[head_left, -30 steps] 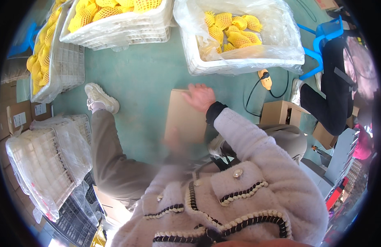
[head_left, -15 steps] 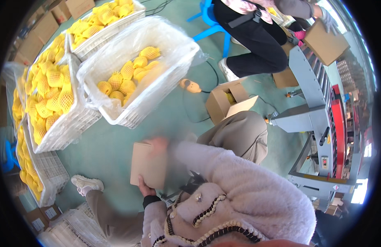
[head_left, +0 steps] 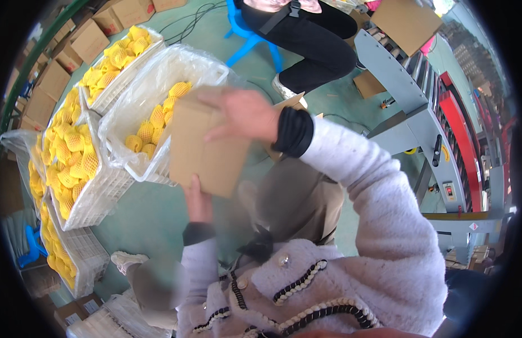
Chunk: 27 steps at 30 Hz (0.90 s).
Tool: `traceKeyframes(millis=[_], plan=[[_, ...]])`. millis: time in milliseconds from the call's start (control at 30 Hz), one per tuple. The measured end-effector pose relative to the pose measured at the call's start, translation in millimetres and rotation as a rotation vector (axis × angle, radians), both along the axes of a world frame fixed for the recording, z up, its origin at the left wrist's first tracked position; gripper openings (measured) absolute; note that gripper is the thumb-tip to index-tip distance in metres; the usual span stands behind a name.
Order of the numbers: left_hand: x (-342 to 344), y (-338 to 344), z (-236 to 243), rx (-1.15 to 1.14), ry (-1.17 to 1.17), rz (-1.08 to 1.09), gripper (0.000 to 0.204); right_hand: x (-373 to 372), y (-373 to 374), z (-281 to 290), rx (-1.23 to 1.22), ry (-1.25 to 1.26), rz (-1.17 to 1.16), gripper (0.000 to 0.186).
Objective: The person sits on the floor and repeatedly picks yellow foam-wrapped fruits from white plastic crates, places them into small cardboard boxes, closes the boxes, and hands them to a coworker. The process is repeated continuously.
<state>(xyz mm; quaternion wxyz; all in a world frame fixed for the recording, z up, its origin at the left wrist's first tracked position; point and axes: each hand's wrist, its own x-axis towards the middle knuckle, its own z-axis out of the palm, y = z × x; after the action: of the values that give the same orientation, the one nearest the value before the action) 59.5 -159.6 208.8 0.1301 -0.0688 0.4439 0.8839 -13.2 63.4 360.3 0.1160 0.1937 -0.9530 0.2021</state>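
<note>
A plain brown cardboard box (head_left: 207, 149), flat-sided and unprinted, is held up in front of the chest: the left hand (head_left: 198, 201) grips its lower edge from beneath, and the right hand (head_left: 241, 115) clasps its top corner with fingers spread. Both hands and the box are blurred, so flaps and seams cannot be made out; beyond the box, a white plastic-lined crate (head_left: 159, 93) of yellow net-wrapped fruit is partly hidden

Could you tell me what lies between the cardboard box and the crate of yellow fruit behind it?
Nothing: in the head view, the cardboard box overlaps the crate directly.
</note>
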Motion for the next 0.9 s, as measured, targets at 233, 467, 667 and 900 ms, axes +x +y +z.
traceKeyframes(millis=[233,467,667,900], plan=[[-106.5,93.1,94.6,-0.25,0.189,-0.34,0.058,-56.9,131.8,65.5,-0.203,-0.247,-0.398,0.08],[-126.8,170.6,71.8,-0.346,0.093,-0.616,0.064,-52.9,244.1,-13.4,-0.45,-0.526,-0.498,0.077],[-137.0,202.4,42.3,-0.309,0.06,-0.854,0.074,-8.0,310.5,-68.9,-0.778,-0.699,-0.525,0.074],[-144.9,212.4,-49.8,-0.747,0.489,-0.783,0.091,78.9,335.9,-127.2,-1.208,-0.604,-0.517,0.068]])
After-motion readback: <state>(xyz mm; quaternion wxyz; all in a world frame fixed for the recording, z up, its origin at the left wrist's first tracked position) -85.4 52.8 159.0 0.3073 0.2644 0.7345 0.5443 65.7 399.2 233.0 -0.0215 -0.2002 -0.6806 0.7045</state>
